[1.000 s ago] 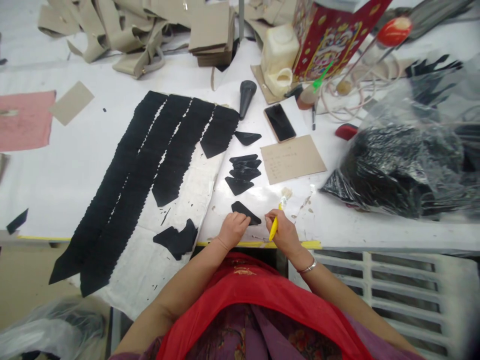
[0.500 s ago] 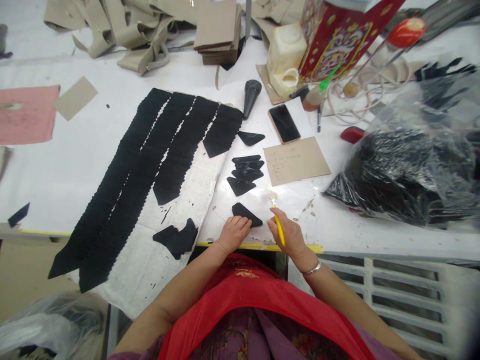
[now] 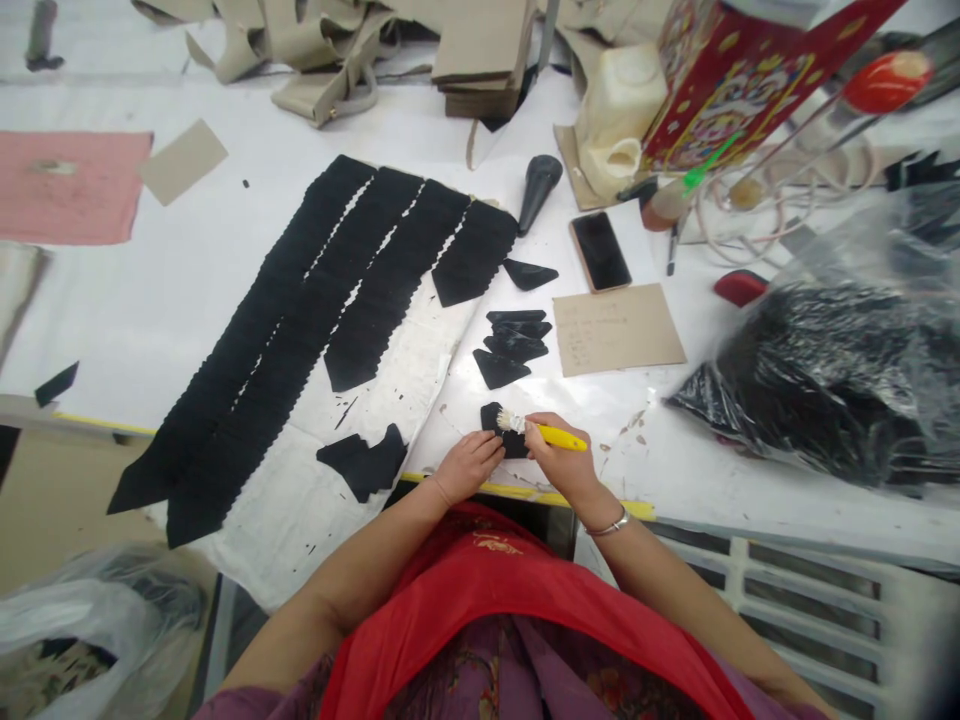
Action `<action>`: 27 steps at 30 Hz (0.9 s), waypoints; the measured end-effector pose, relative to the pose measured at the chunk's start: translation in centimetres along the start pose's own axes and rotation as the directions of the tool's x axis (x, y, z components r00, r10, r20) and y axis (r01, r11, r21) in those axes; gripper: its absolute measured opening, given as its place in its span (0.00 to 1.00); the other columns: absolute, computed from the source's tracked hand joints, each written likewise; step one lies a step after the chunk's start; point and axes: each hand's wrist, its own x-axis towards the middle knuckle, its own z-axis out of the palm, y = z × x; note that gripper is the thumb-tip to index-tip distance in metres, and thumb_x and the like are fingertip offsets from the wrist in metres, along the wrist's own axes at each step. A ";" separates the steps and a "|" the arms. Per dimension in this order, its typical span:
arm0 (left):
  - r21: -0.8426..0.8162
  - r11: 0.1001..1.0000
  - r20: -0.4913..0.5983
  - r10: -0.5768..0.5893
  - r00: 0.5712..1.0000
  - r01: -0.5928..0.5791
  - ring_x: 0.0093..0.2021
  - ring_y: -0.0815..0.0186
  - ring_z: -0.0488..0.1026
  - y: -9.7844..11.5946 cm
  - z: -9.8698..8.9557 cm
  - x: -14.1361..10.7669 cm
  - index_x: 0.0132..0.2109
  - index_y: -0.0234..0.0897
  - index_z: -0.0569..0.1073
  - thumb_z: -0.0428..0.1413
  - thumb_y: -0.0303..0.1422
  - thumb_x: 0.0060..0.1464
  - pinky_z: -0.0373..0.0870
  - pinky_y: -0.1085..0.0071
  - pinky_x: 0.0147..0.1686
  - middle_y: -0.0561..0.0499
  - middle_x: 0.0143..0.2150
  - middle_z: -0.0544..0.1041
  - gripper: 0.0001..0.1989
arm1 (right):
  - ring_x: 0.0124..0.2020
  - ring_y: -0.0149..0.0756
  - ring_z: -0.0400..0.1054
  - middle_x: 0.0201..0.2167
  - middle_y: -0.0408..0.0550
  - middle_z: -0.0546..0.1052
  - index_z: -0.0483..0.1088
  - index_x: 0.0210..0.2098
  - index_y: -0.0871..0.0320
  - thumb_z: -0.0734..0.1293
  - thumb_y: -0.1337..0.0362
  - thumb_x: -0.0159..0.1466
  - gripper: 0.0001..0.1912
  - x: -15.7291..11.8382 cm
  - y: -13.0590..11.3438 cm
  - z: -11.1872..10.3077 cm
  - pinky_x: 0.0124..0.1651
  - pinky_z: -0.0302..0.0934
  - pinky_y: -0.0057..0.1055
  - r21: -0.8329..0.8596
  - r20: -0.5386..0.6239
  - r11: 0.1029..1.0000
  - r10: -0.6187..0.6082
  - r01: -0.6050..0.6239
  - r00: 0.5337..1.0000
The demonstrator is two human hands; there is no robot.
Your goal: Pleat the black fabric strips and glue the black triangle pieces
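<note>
My right hand is closed around the yellow handle of a small brush. The pale bristles rest on a small black piece near the table's front edge. My left hand lies flat beside it, fingertips on the piece's near left edge; both hands cover part of it. Just beyond are several shiny black pieces overlapping in a fanned row, and a single black piece lies above them. On a white cloth to the left, long rows of overlapped black pieces are spread, with a loose black clump nearer me.
A written-on card, a phone and a black cone-shaped object lie ahead. A clear bag of black material bulges at right. At the back stand a cream jug, a red box and stacked beige pieces.
My right hand has swung the brush leftward, from the white surface onto the black piece, its handle now pointing right. The left hand stays at the piece. The view has shifted.
</note>
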 end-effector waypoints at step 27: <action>-0.007 0.995 -0.040 0.103 0.994 -0.104 0.54 0.60 0.66 -1.1 -2.6 2.6 0.50 0.35 0.70 0.45 0.26 0.59 0.67 0.62 0.46 0.42 0.49 0.74 0.14 | 0.18 0.29 0.67 0.20 0.42 0.72 0.69 0.37 0.61 0.62 0.56 0.60 0.14 -0.5 1.2 -4.0 0.23 0.64 0.27 0.273 -0.277 0.958 0.166 -0.088 0.946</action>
